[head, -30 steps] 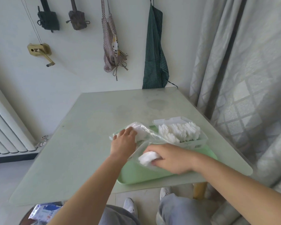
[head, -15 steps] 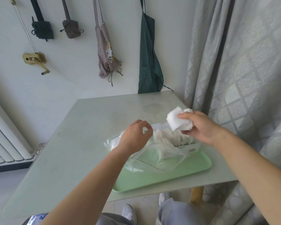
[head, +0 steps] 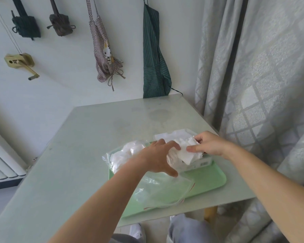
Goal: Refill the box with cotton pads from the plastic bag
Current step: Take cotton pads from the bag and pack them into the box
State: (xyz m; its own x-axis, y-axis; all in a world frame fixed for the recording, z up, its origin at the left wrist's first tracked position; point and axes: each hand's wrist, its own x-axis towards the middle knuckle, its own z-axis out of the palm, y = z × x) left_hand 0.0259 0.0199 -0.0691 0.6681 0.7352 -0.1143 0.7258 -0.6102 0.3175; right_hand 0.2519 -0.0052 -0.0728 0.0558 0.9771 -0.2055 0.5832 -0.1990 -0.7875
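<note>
While the right hand [head: 209, 143] pinches cotton pads [head: 188, 151], the box [head: 200, 163] label stays unreadable.

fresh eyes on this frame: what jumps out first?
The two bare hands meeting mid-table: the right hand pinches a wad of white cotton pads over the clear plastic box, while the left hand hovers open beside it. Below them, a crumpled clear plastic bag sprawls across the pale green tray. Behind, a dark green striped apron hangs on the wall.

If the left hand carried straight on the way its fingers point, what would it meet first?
Most likely the cotton pads pinched in the right hand over the box. The left hand points right and away, fingertips almost at them, though depth is hard to judge.
</note>
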